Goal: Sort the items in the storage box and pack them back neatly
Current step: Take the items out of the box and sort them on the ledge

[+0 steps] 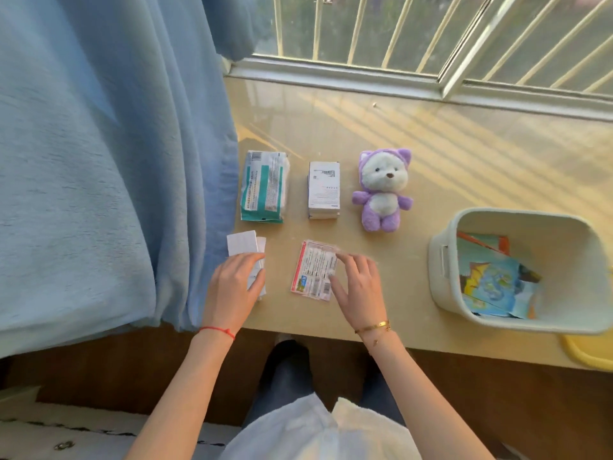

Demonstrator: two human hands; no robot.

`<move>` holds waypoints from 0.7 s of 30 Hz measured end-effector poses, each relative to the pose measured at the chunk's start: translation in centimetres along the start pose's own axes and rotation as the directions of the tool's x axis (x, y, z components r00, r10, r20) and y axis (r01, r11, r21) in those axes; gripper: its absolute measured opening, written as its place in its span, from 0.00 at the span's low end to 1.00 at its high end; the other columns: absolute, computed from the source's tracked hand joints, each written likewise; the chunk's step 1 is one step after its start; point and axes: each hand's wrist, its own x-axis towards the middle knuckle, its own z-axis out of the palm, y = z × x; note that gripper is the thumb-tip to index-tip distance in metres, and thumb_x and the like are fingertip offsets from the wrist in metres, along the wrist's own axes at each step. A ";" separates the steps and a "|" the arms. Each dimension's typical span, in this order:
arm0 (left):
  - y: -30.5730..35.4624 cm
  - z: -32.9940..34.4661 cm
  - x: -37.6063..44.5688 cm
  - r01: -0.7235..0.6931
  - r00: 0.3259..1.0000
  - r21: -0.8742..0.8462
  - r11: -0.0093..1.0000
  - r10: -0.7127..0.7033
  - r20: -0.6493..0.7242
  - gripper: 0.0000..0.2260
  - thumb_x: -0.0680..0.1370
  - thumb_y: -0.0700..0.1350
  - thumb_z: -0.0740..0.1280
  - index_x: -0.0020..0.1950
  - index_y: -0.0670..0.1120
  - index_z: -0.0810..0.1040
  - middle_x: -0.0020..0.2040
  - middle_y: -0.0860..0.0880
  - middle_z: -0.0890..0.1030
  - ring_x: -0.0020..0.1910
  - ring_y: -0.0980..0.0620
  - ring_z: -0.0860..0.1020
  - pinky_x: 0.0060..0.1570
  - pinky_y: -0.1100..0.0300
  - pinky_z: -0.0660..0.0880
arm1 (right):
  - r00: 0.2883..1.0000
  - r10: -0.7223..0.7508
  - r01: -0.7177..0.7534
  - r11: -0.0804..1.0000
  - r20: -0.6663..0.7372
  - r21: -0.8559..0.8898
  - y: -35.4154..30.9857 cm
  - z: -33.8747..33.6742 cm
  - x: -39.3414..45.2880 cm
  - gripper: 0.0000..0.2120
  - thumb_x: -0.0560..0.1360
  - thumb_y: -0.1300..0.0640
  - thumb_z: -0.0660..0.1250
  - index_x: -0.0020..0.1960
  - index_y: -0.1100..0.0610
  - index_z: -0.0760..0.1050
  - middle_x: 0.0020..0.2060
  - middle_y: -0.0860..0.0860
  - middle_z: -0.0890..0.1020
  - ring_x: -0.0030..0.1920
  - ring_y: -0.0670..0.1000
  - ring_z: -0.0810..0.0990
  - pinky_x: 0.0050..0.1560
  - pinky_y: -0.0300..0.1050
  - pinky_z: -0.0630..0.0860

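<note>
— Sorting looks half done: packets, toy [383, 190] laid out; box [517, 270] at right keeps colourful bags.

— Hands?

— Left hand [235, 283] rests open on white cartons [245, 247]; right hand [358, 287] spread open on flat packet [315, 270]. Packing remains.

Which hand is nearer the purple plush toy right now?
Right. The right hand rests on the flat packet, just below-left of the purple plush toy. The left hand sits farther left, on the white boxes.
</note>
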 end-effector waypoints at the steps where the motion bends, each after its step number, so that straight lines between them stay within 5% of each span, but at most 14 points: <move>1: 1.7 0.3 0.1 -0.021 1.000 0.003 1.000 0.021 -0.007 0.12 0.76 0.44 0.68 0.59 0.47 0.77 0.56 0.47 0.81 0.56 0.48 0.78 0.54 0.53 0.74 | 1.000 0.006 -0.006 1.000 -0.013 -0.010 1.6 -1.7 -0.8 0.19 0.75 0.51 0.64 0.65 0.56 0.72 0.56 0.51 0.76 0.58 0.52 0.71 0.61 0.46 0.70; 11: 21.8 8.7 0.9 -0.083 0.996 -0.074 0.994 0.081 -0.032 0.13 0.76 0.45 0.68 0.61 0.48 0.77 0.54 0.51 0.80 0.53 0.52 0.78 0.59 0.56 0.72 | 0.991 0.120 -0.126 0.988 -0.065 -0.091 23.6 -16.6 -5.9 0.17 0.74 0.56 0.69 0.62 0.57 0.73 0.55 0.52 0.77 0.58 0.53 0.73 0.63 0.47 0.68; 21: 36.8 21.0 2.4 -0.049 0.999 -0.141 0.989 0.048 -0.011 0.15 0.74 0.42 0.69 0.60 0.47 0.78 0.54 0.49 0.80 0.54 0.50 0.78 0.55 0.57 0.74 | 0.964 0.190 -0.178 0.981 0.184 -0.082 39.8 -20.4 -2.6 0.21 0.74 0.54 0.69 0.65 0.59 0.71 0.58 0.55 0.76 0.61 0.56 0.72 0.65 0.48 0.68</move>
